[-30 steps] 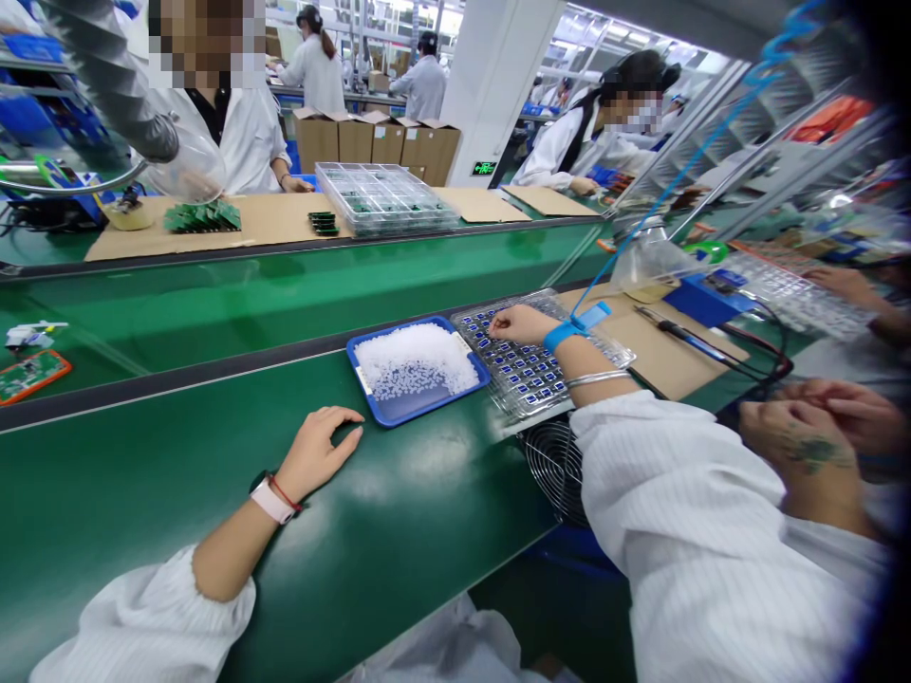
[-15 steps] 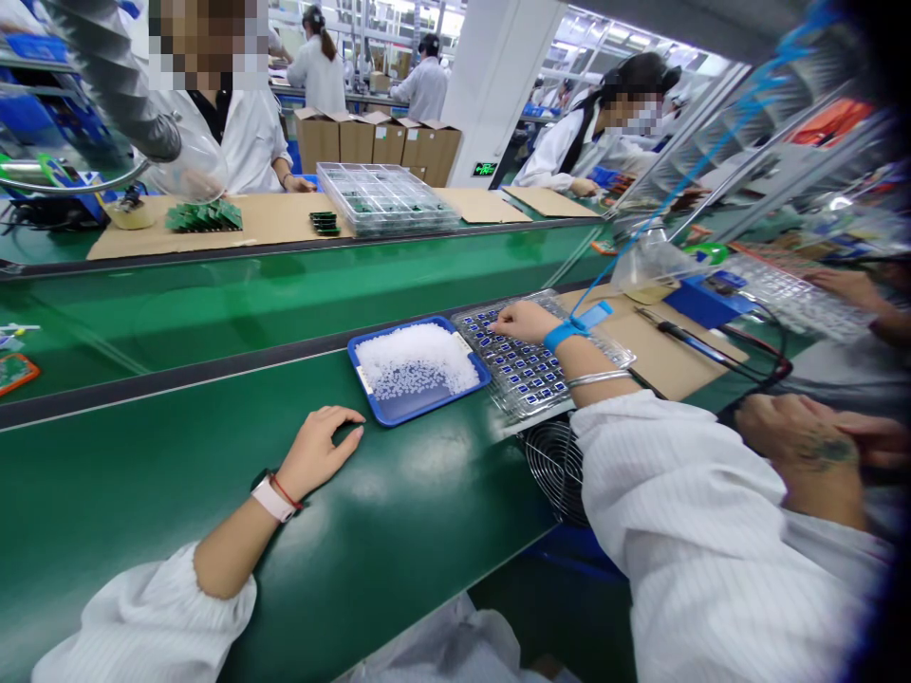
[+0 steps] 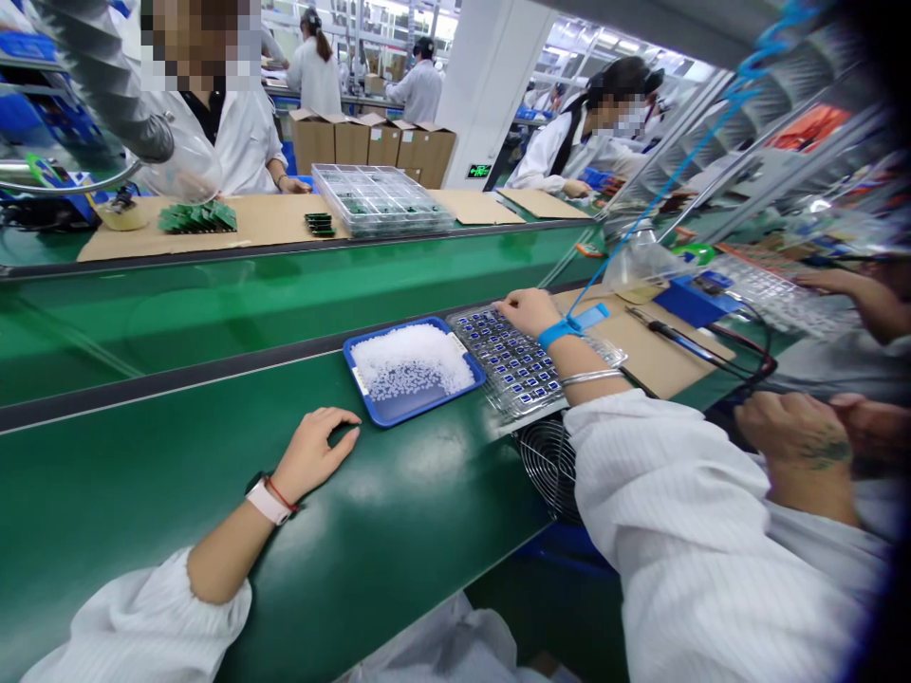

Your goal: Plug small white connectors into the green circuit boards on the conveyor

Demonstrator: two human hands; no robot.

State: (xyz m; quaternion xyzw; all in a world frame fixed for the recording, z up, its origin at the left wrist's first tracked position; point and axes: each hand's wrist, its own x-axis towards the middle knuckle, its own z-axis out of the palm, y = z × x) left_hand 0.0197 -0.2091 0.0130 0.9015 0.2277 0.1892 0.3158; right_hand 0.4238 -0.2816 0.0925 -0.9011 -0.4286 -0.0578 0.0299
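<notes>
Resting on the green bench (image 3: 419,493), my left hand (image 3: 317,453) has its thumb and fingers apart and holds nothing. Just right of it, apart from its fingertips, lies a shallow blue tray (image 3: 390,418) with a heap of small white translucent pieces (image 3: 413,357). My right hand (image 3: 530,311), a blue strap on its wrist, is over the far part of a clear plastic tray (image 3: 502,415). Rows of small blue-and-silver parts (image 3: 523,366) fill that tray. The right fingertips are pinched together; anything between them is too small to make out.
A soldering iron (image 3: 673,334) lies on cardboard (image 3: 683,372) at right, near a blue box (image 3: 697,302). A round fan guard (image 3: 548,465) sits below the bench edge. Another person's hands (image 3: 797,432) are close to my right arm. A clear compartment box (image 3: 384,201) stands across the bench.
My right hand has moved slightly towards the far edge of the clear tray, uncovering more of its parts. My left hand has stayed in place; the whole view has shifted a little.
</notes>
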